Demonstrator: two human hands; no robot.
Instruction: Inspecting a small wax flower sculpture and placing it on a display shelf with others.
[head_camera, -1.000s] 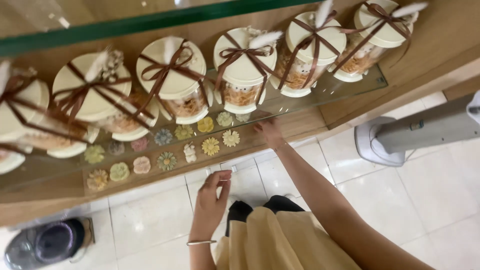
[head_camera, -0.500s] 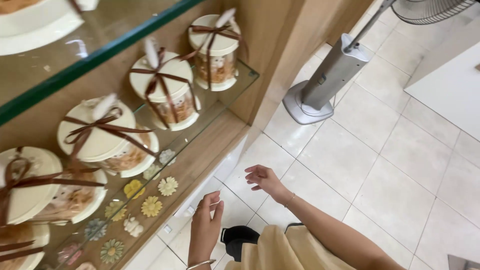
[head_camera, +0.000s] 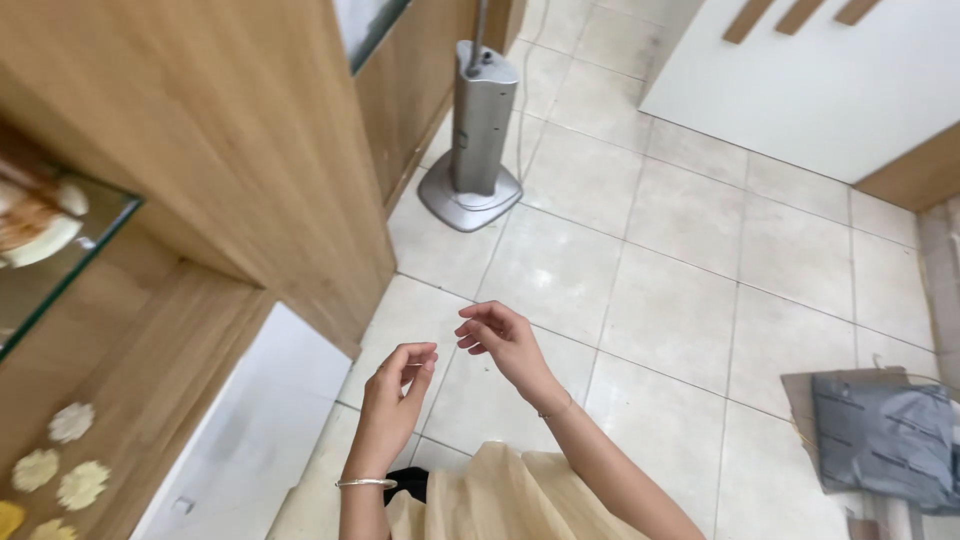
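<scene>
My left hand (head_camera: 393, 400) is raised over the tiled floor (head_camera: 640, 300), a thin silver bangle on its wrist. Its thumb and fingertips are pinched together, and whether something small sits between them I cannot tell. My right hand (head_camera: 503, 338) hovers just right of it, fingers loosely curled and apart, holding nothing. The two hands are a few centimetres apart and touch nothing else. Beige clothing (head_camera: 500, 500) shows below them.
A wooden cabinet (head_camera: 230, 150) fills the left, with a glass shelf (head_camera: 70, 255) and small flower-shaped pieces (head_camera: 60, 465) on the wooden shelf below. A silver fan stand (head_camera: 475, 150) rises from the floor ahead. A grey bag (head_camera: 885, 440) lies at right, and white furniture (head_camera: 820, 80) stands beyond.
The view has swung right, away from the ribbon-tied jars on the shelf, toward the floor. My right hand has drawn back from the shelf and now hovers beside my left hand.
</scene>
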